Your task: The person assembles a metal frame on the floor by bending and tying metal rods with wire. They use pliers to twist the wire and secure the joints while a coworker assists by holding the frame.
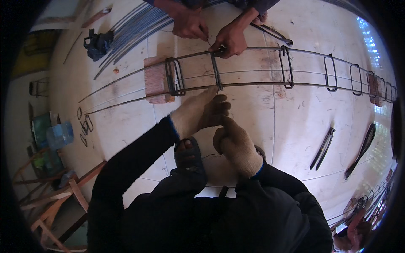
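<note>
At nine o'clock, a blue plastic jug [60,135] and wooden frames [55,202] sit at the floor's edge. Toward centre, a brick [155,80] props the rebar cage [253,84] off the tiles, likely for room beneath. Gloved left hand [198,113] reaches to a stirrup [216,74], fingers closed, seemingly pinching tie wire at the lower bar; gloved right hand [234,141] curls shut just below, contents hidden. At twelve o'clock, a co-worker's bare hands [211,31] grip the upper bar. At three o'clock, pincers [323,148] lie apart.
</note>
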The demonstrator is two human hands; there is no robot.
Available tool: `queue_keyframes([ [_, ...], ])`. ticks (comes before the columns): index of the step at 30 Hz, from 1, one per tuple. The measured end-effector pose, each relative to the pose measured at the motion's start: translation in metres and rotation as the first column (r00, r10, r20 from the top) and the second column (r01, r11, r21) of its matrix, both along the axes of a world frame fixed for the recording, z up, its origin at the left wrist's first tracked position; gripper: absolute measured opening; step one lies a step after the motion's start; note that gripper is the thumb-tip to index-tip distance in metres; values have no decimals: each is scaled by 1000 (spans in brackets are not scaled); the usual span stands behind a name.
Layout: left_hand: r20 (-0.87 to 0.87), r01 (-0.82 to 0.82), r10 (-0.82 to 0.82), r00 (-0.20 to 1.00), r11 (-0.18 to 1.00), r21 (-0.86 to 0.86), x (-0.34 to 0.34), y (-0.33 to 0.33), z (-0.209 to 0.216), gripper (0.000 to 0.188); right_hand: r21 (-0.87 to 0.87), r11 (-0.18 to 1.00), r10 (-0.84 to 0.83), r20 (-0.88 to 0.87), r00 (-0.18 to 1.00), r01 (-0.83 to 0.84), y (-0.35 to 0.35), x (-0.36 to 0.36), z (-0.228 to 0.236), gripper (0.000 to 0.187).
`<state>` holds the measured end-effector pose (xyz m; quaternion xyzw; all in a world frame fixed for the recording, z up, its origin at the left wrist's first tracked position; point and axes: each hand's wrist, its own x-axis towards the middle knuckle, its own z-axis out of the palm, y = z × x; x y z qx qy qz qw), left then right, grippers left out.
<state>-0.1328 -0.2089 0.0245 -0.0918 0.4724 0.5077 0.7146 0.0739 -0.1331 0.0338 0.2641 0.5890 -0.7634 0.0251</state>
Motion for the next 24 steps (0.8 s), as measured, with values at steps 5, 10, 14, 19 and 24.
queue_keyframes([
  [5, -203, 146, -184, 962, 971, -189, -6, 15, -32, 25, 375, 925, 164, -237, 958, -65, -1, 5, 12, 36],
  [10, -556, 310, -419, 718, 908, -283, -8, 18, -1, 30, 86, 968, -214, -191, 958, 234, 22, -3, -34, 31],
  [14, -767, 418, -468, 439, 862, -286, -21, 13, -15, 37, -266, 866, -364, 248, 898, 424, 70, -39, -33, 48],
  [19, -815, 541, -536, 218, 762, -357, -29, 30, -4, 39, -498, 802, -193, 308, 932, 331, 82, -66, -42, 53],
  [24, -909, 603, -415, 45, 736, -306, -38, 26, -8, 38, -268, 942, -190, 76, 979, 204, 68, -70, -69, 37],
])
